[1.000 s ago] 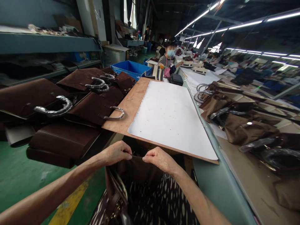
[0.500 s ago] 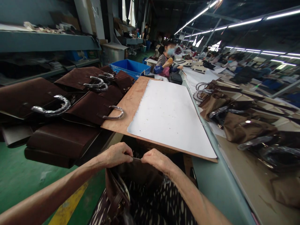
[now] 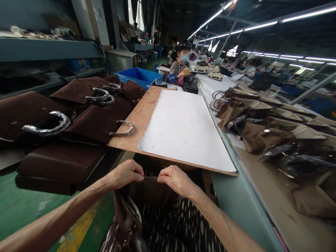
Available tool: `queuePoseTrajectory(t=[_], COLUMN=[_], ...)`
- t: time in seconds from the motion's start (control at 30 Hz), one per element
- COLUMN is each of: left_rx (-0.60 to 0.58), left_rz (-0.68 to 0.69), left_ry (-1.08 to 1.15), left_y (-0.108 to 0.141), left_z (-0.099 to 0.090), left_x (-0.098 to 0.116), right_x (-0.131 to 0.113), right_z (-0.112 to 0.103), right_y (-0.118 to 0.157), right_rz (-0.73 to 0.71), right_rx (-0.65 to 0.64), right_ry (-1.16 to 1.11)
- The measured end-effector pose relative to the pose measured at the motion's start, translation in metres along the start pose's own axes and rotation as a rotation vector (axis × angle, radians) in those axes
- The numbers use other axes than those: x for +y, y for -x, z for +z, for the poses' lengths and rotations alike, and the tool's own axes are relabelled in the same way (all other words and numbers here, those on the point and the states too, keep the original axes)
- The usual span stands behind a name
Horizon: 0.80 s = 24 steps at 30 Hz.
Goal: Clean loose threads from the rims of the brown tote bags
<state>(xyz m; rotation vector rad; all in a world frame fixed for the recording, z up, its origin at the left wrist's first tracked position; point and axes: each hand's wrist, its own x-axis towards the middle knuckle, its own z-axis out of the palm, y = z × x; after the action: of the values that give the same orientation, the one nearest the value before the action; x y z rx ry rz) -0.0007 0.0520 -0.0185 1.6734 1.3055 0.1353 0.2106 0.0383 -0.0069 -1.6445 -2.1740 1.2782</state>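
Note:
A dark brown bag [image 3: 151, 192] rests on the lap, over black-and-cream patterned clothing. My left hand [image 3: 130, 174] pinches its top edge on the left. Farther right along the same edge, my right hand [image 3: 172, 176] pinches it too, and a short straight stretch of edge shows between them. Brown straps with metal fittings hang at the bag's left side. Just beyond the hands lies a brown board [image 3: 141, 115] with a white sheet [image 3: 186, 129] on it.
Dark brown bags [image 3: 63, 161] with plastic-wrapped handles are piled at left. More brown bags [image 3: 267, 136] line the right table. Behind the board are a blue bin [image 3: 139, 77] and a masked person [image 3: 178, 68] in striped clothing. Other people sit farther back.
The gap between my hands has widened slightly, with both still pinching the edge. The whole view has shifted, so the surroundings appear farther left. The seated person's hands have moved lower.

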Motion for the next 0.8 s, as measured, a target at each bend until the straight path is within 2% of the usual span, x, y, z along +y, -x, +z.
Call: queuePoseTrajectory(t=[0.1,0.2,0.33,0.53,0.8], left_rx=[-0.017,-0.009,0.011,-0.002,0.005], left_rz=[-0.004,0.002,-0.012,-0.043,-0.014], left_ry=[0.036,0.049,0.037,0.036,0.055], left_y=[0.0,-0.001,-0.002,0.0,-0.001], left_z=[-0.002,-0.003,-0.002,-0.005,-0.002], left_x=[-0.001,-0.004,-0.004,0.002,-0.007], right_x=[0.017,0.031,0.037,0.042,0.041], right_z=[-0.012,-0.017,-0.007,0.011,0.012], right_y=[0.01,0.021,0.031,0.031,0.025], right_rz=[-0.051,-0.114,-0.134,-0.125,-0.122], right_rx=[-0.003,0.061,0.199,0.336,0.34], right_ry=[0.021,-0.003,-0.065,-0.197,-0.218])
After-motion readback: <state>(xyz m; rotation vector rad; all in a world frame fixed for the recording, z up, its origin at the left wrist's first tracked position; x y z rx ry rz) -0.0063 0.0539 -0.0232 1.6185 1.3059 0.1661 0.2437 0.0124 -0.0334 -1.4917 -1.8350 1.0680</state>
